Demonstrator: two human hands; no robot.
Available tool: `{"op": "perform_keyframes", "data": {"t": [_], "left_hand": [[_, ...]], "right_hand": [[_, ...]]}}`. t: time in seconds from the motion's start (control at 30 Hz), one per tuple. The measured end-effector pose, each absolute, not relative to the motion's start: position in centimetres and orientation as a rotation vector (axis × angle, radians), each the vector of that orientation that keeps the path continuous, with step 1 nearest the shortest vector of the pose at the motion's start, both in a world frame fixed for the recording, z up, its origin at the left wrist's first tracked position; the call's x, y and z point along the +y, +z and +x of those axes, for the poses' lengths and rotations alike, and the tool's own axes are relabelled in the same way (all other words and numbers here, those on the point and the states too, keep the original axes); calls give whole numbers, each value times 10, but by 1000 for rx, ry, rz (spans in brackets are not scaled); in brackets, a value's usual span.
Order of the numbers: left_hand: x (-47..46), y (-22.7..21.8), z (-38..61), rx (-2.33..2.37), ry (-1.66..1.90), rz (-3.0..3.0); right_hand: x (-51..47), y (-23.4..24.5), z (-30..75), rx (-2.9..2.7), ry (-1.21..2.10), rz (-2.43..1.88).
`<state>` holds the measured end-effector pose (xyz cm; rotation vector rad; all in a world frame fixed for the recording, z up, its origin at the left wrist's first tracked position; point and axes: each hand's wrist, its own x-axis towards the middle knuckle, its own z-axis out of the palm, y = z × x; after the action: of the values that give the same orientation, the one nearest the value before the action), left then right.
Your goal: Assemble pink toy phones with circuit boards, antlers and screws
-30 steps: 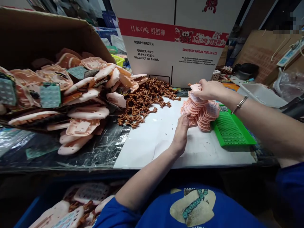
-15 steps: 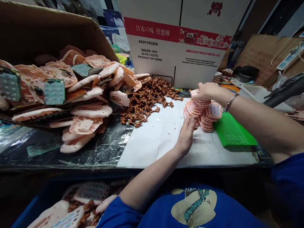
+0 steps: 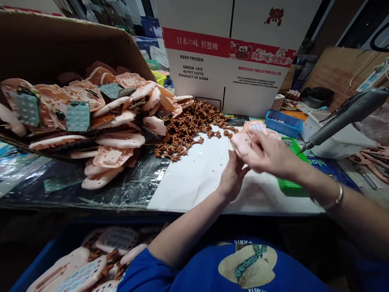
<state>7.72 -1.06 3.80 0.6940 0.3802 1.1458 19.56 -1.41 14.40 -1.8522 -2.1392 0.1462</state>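
Note:
My right hand [image 3: 270, 156], slightly blurred, is closed on a pale pink plastic shell [image 3: 242, 145] above the white paper. At the shell's lower edge, my left hand [image 3: 232, 176] has its thumb and fingers closed on it. A brown branching piece [image 3: 230, 133] shows just beyond the shell; whether it touches the shell is unclear. Behind my right hand lie pink plastic covers [image 3: 255, 125], partly hidden by it. Close to my right wrist is a green tray [image 3: 293, 187] with small metal parts [image 3: 287, 142] at its far end.
A grey electric screwdriver [image 3: 337, 121] hangs at right, near a blue tray [image 3: 284, 123] and a white bin [image 3: 340, 136]. Brown pieces [image 3: 182, 138] are heaped before a white carton [image 3: 225, 81]. A cardboard box [image 3: 121, 40] spills pink shells at left; a blue crate [image 3: 45, 255] sits below.
My right hand has come off the stack of pink covers and moved nearer, over my left hand. Both hands now meet at a pink shell. The screwdriver has come further into view.

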Motion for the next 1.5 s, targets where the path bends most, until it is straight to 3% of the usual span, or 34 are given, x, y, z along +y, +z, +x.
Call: {"op": "perform_keyframes", "data": {"t": [0.1, 0.27, 0.43, 0.7, 1.07, 1.5], "left_hand": [[-37, 31, 81, 314, 1096, 649], [-61, 1, 81, 392, 1090, 704], [-63, -18, 77, 364, 1091, 813], [-72, -16, 76, 539, 1190, 1071], [-89, -6, 40, 526, 1006, 1524], [-113, 11, -3, 744, 583, 1628]], "right_hand": [[-50, 94, 206, -2136, 158, -1446], [-74, 33, 221, -2014, 245, -1316], [-79, 18, 227, -1997, 238, -1233], [-92, 7, 226, -1974, -177, -1168], [-101, 25, 243, -1615, 890, -1157], [-138, 16, 220, -1545, 1276, -1304]]}}
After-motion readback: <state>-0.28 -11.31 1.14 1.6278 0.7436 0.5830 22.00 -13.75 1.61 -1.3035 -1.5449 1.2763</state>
